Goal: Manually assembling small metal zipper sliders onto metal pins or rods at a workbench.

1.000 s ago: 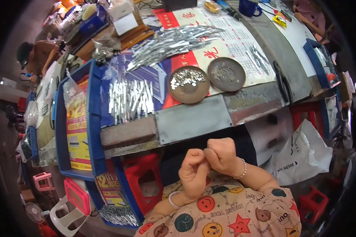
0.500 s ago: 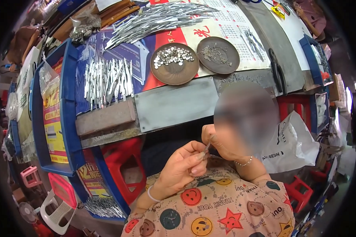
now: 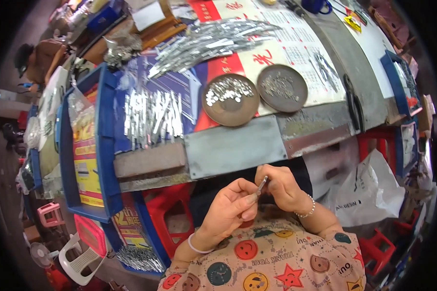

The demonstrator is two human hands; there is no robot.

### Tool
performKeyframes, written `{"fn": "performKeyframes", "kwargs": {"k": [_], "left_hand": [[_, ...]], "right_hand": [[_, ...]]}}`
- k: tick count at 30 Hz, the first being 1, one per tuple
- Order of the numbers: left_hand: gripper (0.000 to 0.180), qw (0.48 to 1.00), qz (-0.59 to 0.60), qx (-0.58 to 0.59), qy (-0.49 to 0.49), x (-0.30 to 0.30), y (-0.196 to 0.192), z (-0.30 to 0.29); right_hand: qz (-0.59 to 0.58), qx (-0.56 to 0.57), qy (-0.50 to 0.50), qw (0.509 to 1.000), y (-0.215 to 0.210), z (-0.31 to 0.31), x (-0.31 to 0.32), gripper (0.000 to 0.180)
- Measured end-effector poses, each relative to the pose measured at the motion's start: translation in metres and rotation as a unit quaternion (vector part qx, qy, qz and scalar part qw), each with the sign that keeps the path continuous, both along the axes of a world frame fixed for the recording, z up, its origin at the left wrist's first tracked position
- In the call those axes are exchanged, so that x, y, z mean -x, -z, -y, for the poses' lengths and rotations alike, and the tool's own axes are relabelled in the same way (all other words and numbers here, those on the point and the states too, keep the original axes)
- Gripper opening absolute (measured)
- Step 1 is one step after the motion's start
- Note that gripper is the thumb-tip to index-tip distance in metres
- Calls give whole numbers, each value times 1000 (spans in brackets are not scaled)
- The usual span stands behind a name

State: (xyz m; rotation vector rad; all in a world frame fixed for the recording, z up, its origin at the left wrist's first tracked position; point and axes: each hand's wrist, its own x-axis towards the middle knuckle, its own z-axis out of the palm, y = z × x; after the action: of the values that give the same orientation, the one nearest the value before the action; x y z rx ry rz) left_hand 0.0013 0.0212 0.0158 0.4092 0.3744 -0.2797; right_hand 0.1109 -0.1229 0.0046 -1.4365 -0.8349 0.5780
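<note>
My left hand (image 3: 232, 207) and my right hand (image 3: 284, 190) meet in front of the table's near edge, above my patterned apron. Between their fingertips is a small slim metal strip (image 3: 262, 185), pinched by the left thumb and forefinger at its lower end. The right fingers close round its upper end, so part of it is hidden. Beyond the hands, a bare grey metal plate (image 3: 235, 151) lies at the table edge. Farther back are a brown dish (image 3: 230, 114) of shiny round metal pieces and another dish (image 3: 282, 103) holding tiny metal pins.
Flat metal strips (image 3: 155, 119) lie in rows at left, with a larger heap (image 3: 209, 43) behind. A bar-shaped block (image 3: 150, 159) and blue bin (image 3: 107, 145) stand left. Black-handled pliers (image 3: 354, 104) lie right. Red stools (image 3: 172, 218) and a white bag (image 3: 369, 191) are below.
The view has shifted, so the table sits lower and farther right in the picture. Both hands keep hold of the metal strip; the right hand appears lower and is seen more fully.
</note>
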Motion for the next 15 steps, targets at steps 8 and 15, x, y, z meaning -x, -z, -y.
{"fn": "performKeyframes", "kwargs": {"k": [8, 15], "left_hand": [[12, 766, 41, -612, -193, -41, -30, -78], [13, 383, 7, -913, -142, -94, -17, -147]], "right_hand": [[106, 61, -8, 992, 7, -3, -7, 25], [113, 47, -22, 992, 15, -1, -14, 19]]}}
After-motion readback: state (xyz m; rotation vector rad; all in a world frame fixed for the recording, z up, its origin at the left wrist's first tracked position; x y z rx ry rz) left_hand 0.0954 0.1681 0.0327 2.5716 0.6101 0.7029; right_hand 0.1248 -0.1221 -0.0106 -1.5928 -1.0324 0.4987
